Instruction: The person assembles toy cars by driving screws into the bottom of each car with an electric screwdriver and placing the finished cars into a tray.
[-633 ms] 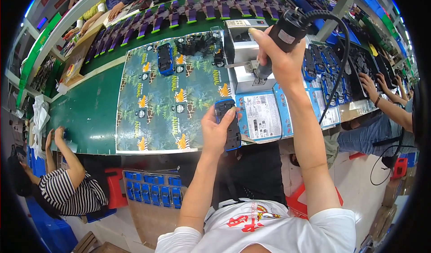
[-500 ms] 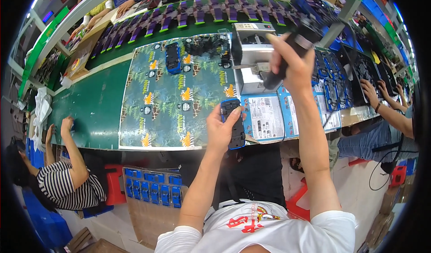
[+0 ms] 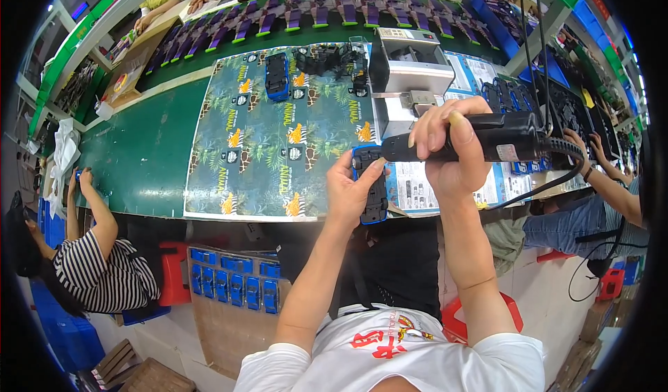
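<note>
My left hand (image 3: 351,194) grips a blue toy car (image 3: 376,201) with its black underside turned up, at the front edge of the bench. Wrapped round a black electric screwdriver (image 3: 497,136), my right hand (image 3: 452,141) holds it level, its tip over the upper part of the car's underside. Whether the tip touches a screw I cannot make out. Another blue toy car (image 3: 276,77) lies underside up on the patterned sheet (image 3: 264,141). Beside it sits a cluster of black plastic parts (image 3: 330,64). A silver box-shaped machine (image 3: 412,68) stands just beyond my right hand.
Rows of purple and green parts (image 3: 292,13) run along the far side. More blue car parts (image 3: 508,96) lie at the right. A striped-sleeved person (image 3: 108,267) works at the left, another person's arm (image 3: 612,176) at the right. The screwdriver's cable (image 3: 550,190) loops near the bench edge.
My right hand has brought the screwdriver down from beside the silver machine to the car in my left hand, turning it level. The person at the left has raised a small blue thing.
</note>
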Tool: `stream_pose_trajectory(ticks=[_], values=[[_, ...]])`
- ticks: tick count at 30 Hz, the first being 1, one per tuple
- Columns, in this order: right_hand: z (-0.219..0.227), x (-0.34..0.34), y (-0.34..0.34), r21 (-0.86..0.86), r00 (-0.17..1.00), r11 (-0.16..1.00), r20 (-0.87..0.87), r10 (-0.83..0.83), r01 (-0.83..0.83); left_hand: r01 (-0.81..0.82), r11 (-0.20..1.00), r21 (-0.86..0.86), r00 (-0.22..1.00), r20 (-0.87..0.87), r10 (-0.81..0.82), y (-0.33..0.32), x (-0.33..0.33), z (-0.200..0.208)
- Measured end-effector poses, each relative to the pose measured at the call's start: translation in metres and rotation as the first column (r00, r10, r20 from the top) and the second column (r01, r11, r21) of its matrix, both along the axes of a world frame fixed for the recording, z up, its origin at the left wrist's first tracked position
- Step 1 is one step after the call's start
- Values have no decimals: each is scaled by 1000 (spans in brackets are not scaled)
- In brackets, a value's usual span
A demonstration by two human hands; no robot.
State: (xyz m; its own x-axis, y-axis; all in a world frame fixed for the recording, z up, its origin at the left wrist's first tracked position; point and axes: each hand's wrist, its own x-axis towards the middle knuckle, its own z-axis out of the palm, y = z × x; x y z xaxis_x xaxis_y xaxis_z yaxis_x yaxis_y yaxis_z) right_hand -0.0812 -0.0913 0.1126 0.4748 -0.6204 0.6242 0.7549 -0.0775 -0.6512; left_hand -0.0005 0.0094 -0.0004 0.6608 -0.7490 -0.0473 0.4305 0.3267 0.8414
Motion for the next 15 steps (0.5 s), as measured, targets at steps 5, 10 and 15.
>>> stream_pose_trajectory(ticks=[5, 10, 15], values=[[-9, 8, 3, -148, 998, 988, -36, -49, 43, -17, 999, 49, 1000, 25, 16, -1, -2, -1], [-17, 7, 8, -306, 987, 951, -134, -86, 41, -65, 998, 15, 982, 178, 61, -2, -6, -7], [-19, 3, 4, -223, 991, 975, -129, -18, -11, -21, 1000, 2, 980, 196, 20, 1, -5, -8]])
